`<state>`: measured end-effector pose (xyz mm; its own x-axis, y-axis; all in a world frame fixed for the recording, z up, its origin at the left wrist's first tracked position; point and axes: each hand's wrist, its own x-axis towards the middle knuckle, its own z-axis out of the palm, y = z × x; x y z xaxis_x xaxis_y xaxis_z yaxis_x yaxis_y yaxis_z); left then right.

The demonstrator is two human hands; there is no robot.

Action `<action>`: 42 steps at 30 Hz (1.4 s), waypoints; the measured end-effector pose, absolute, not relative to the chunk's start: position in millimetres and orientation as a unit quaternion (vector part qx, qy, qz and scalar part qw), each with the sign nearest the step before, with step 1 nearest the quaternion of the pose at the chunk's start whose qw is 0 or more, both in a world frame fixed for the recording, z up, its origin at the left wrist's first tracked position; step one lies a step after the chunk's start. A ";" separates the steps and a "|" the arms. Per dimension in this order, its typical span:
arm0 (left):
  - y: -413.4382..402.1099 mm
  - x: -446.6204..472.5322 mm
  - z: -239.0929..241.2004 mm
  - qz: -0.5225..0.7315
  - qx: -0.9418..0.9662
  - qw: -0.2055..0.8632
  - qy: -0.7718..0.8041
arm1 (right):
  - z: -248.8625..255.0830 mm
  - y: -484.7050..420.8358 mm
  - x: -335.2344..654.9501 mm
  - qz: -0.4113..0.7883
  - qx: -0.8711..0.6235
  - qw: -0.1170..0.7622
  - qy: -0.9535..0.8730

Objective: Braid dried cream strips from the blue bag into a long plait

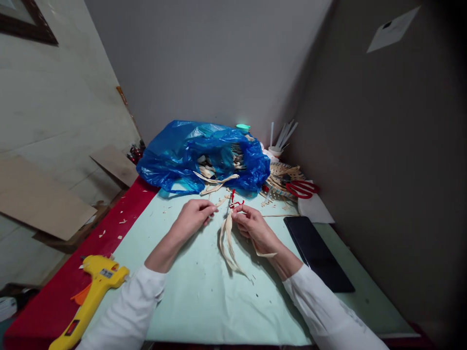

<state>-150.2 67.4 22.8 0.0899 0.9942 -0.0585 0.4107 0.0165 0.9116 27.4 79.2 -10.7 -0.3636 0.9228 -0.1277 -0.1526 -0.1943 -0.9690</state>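
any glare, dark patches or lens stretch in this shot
Head view: white glints on the blue plastic bag; head view: the right-hand wall is dim, fading to black at the far right edge; head view: soft shadow on the pale green cover by the right hand; head view: wide-angle look, probably stretching the yellow glue gun near the edge.
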 end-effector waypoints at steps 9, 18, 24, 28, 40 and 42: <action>68.7 -127.5 17.2 0.318 0.701 0.295 0.567 | -18.1 81.1 31.8 0.568 -0.453 0.393 -0.564; 46.9 -111.6 8.3 0.300 0.746 0.173 0.569 | -20.5 78.6 30.5 0.526 -0.482 0.409 -0.568; 37.7 -102.7 -1.4 0.227 0.821 0.080 0.518 | -11.5 74.6 30.4 0.593 -0.449 0.418 -0.521; 47.8 -114.0 6.1 0.317 0.758 0.153 0.549 | -4.9 71.7 30.0 0.614 -0.438 0.422 -0.503; 68.4 -117.4 -5.6 0.348 0.530 0.596 0.492 | -3.3 72.5 37.4 0.470 -0.483 0.348 -0.651; 67.4 -117.6 -5.1 0.351 0.529 0.584 0.506 | 1.6 72.1 40.5 0.352 -0.502 0.299 -0.731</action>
<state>-117.6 67.4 -5.1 0.2417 0.9451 -0.2198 0.1248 0.1944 0.9730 40.5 72.1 1.6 -0.3164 0.9448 0.0847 0.5237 0.2484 -0.8149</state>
